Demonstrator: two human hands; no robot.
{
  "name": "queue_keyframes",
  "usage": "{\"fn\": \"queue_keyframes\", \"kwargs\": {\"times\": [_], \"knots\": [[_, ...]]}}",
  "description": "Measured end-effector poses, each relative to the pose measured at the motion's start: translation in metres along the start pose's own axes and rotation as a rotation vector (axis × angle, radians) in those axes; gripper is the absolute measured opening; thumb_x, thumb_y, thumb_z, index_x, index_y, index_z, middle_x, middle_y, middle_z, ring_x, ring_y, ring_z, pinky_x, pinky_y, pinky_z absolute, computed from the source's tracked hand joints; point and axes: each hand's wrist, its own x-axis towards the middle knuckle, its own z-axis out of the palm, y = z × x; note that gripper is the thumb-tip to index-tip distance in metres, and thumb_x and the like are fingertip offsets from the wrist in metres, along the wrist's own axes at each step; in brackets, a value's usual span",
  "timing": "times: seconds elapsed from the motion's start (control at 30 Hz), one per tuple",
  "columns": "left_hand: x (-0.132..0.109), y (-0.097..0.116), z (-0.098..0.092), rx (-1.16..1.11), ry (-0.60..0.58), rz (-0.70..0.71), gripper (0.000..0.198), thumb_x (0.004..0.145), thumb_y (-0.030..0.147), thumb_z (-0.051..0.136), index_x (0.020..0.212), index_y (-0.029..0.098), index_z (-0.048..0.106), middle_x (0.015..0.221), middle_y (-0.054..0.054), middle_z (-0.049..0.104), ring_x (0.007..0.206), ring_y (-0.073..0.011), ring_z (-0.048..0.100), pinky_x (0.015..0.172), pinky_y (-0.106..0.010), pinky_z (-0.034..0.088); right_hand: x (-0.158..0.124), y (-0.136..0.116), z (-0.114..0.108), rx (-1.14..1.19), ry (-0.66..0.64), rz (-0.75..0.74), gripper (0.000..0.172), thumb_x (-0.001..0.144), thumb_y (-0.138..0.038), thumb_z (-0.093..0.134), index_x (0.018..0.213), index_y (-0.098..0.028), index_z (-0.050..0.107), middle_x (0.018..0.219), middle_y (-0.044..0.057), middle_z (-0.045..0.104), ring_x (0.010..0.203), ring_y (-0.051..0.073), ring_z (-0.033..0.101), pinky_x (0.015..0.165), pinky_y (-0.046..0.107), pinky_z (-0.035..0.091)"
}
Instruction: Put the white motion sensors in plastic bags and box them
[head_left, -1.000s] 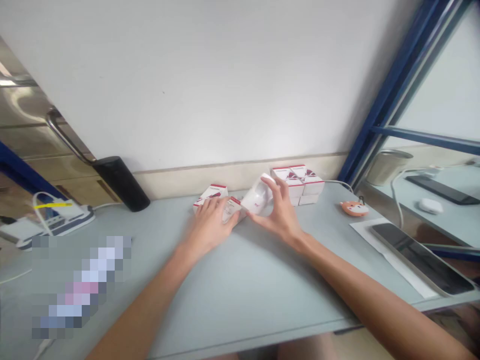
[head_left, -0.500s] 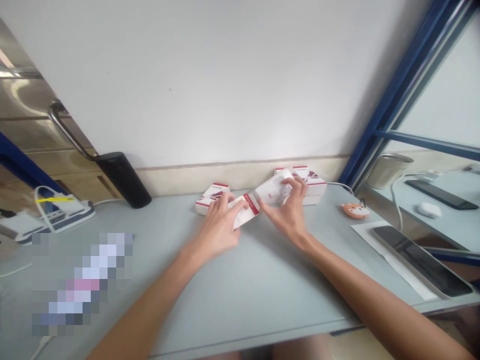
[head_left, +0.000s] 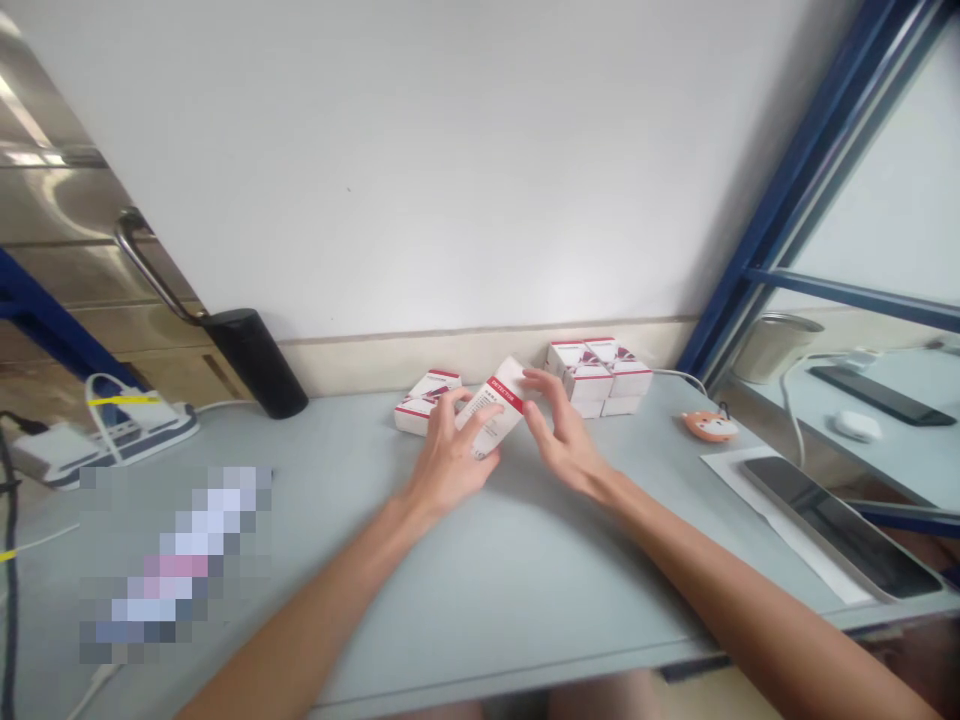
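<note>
At the far left, a black cord (head_left: 7, 580) hangs down beside the pale gray table (head_left: 525, 590). On the table, a white power strip (head_left: 142, 432) sits near the left edge. A blurry patch (head_left: 172, 560) covers something close by, so I cannot tell what it is. At the far side, a fat black tube (head_left: 256, 363) lies by the wall, and a metal bar (head_left: 146, 255) runs up from its end.

Next comes a small white box (head_left: 424, 402) with red stripes, lying on the table. The left hand (head_left: 450, 460) is just in front of it. Its fingers are curled around a white box with a red band (head_left: 491, 420), gripping it. This box is tilted, and it sits between the two hands.

The right hand (head_left: 566, 435) is open, with its fingers (head_left: 536, 385) spread out just beside that box. They are not gripping anything. Behind it is a pile of white boxes (head_left: 600, 375). Farther right are an orange fox toy (head_left: 709, 425) and a dark tablet (head_left: 840, 525) on white paper (head_left: 750, 490).
</note>
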Motion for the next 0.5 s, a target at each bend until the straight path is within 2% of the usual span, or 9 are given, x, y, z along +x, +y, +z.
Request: {"fn": "queue_keyframes", "kwargs": {"times": [0.07, 0.13, 0.2, 0.3, 0.33, 0.4, 0.43, 0.5], "knots": [[-0.003, 0.000, 0.003, -0.044, 0.045, -0.026, 0.056, 0.085, 0.013, 0.073, 0.135, 0.032, 0.055, 0.132, -0.010, 0.040, 0.132, -0.0296, 0.052, 0.109, -0.047, 0.052, -0.001, -0.008, -0.002, -0.065, -0.064, -0.052, 0.039, 0.109, -0.043, 0.047, 0.146, -0.031, 0.049, 0.141, 0.009, 0.065, 0.140, 0.031, 0.053, 0.119, 0.059, 0.040], [-0.003, 0.002, 0.006, -0.071, 0.080, -0.029, 0.060, 0.086, 0.015, 0.075, 0.138, 0.035, 0.053, 0.131, -0.009, 0.039, 0.135, -0.0288, 0.049, 0.110, -0.046, 0.051, -0.001, -0.014, -0.003, -0.142, -0.054, -0.138, 0.036, 0.108, -0.040, 0.049, 0.142, -0.032, 0.055, 0.142, 0.008, 0.065, 0.148, 0.032, 0.047, 0.123, 0.062, 0.036], [-0.002, 0.007, 0.007, -0.095, 0.143, -0.056, 0.068, 0.084, 0.016, 0.078, 0.143, 0.036, 0.050, 0.130, -0.009, 0.040, 0.134, -0.0283, 0.050, 0.110, -0.045, 0.051, 0.001, -0.017, -0.003, -0.174, 0.040, -0.192, 0.040, 0.105, -0.036, 0.054, 0.145, -0.032, 0.052, 0.148, 0.009, 0.061, 0.149, 0.032, 0.046, 0.123, 0.061, 0.037], [0.000, 0.016, 0.010, -0.170, 0.227, -0.187, 0.092, 0.078, 0.020, 0.085, 0.155, 0.036, 0.039, 0.131, -0.010, 0.044, 0.131, -0.0296, 0.050, 0.113, -0.049, 0.047, 0.003, -0.016, 0.001, -0.132, 0.244, -0.169, 0.049, 0.099, -0.035, 0.064, 0.145, -0.030, 0.047, 0.148, 0.013, 0.055, 0.139, 0.031, 0.054, 0.115, 0.056, 0.048], [0.000, 0.019, 0.012, -0.222, 0.226, -0.259, 0.101, 0.076, 0.023, 0.087, 0.160, 0.036, 0.032, 0.130, -0.010, 0.046, 0.129, -0.0297, 0.052, 0.112, -0.050, 0.047, 0.003, -0.015, 0.003, -0.088, 0.264, -0.139, 0.046, 0.098, -0.035, 0.066, 0.141, -0.029, 0.049, 0.144, 0.014, 0.056, 0.132, 0.029, 0.058, 0.111, 0.054, 0.053], [0.000, 0.022, 0.015, -0.385, 0.158, -0.412, 0.116, 0.075, 0.032, 0.089, 0.166, 0.034, 0.018, 0.125, -0.009, 0.049, 0.121, -0.0281, 0.057, 0.108, -0.048, 0.050, 0.002, -0.012, 0.007, 0.022, 0.216, -0.064, 0.031, 0.099, -0.036, 0.063, 0.129, -0.027, 0.055, 0.129, 0.011, 0.061, 0.119, 0.026, 0.063, 0.101, 0.048, 0.059], [-0.001, 0.022, 0.016, -0.489, 0.105, -0.477, 0.118, 0.076, 0.036, 0.088, 0.168, 0.033, 0.013, 0.123, -0.008, 0.052, 0.118, -0.0269, 0.059, 0.105, -0.046, 0.052, 0.001, -0.011, 0.009, 0.067, 0.172, -0.036, 0.023, 0.101, -0.035, 0.060, 0.123, -0.027, 0.058, 0.123, 0.010, 0.062, 0.114, 0.024, 0.064, 0.098, 0.045, 0.060], [-0.001, 0.022, 0.016, -0.671, -0.007, -0.549, 0.104, 0.083, 0.042, 0.083, 0.165, 0.031, 0.019, 0.123, -0.008, 0.058, 0.114, -0.0248, 0.063, 0.100, -0.041, 0.054, -0.001, -0.011, 0.009, 0.107, 0.107, -0.013, 0.015, 0.103, -0.032, 0.055, 0.114, -0.026, 0.063, 0.121, 0.009, 0.063, 0.117, 0.024, 0.064, 0.097, 0.044, 0.061]]}}
